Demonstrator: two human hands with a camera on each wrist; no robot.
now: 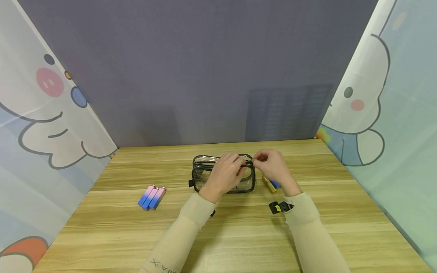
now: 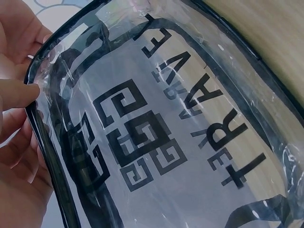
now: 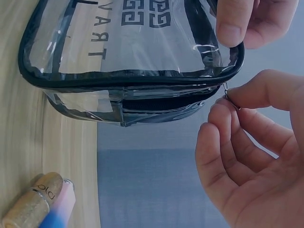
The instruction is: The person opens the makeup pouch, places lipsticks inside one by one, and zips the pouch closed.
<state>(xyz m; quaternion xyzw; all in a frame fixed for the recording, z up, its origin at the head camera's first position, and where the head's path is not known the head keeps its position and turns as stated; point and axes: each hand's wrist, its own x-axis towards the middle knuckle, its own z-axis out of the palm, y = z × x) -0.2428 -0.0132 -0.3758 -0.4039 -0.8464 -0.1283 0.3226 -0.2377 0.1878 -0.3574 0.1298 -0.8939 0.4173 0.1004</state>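
A clear plastic pouch (image 1: pixel 247 181) with black trim stands upright on the table, black lettering and a square logo printed on its side. My left hand (image 1: pixel 223 174) lies across its top. In the left wrist view, the thumb and fingers of that hand pinch the pouch's black top edge. My right hand (image 1: pixel 273 167) is at the pouch's top right corner. There, between thumb and forefinger, it pinches a small metal zipper pull (image 3: pixel 226 90), seen close up in the right wrist view. The zipper track is mostly hidden from the head view by the left hand.
A gold tube (image 1: pixel 269 184) and a blue-and-pink stick (image 1: pixel 274 184) lie right of the pouch, below the right hand. Three pink-and-blue sticks (image 1: pixel 152 197) lie together at left on the wooden table (image 1: pixel 116 231). A grey panel (image 1: pixel 205 76) stands behind.
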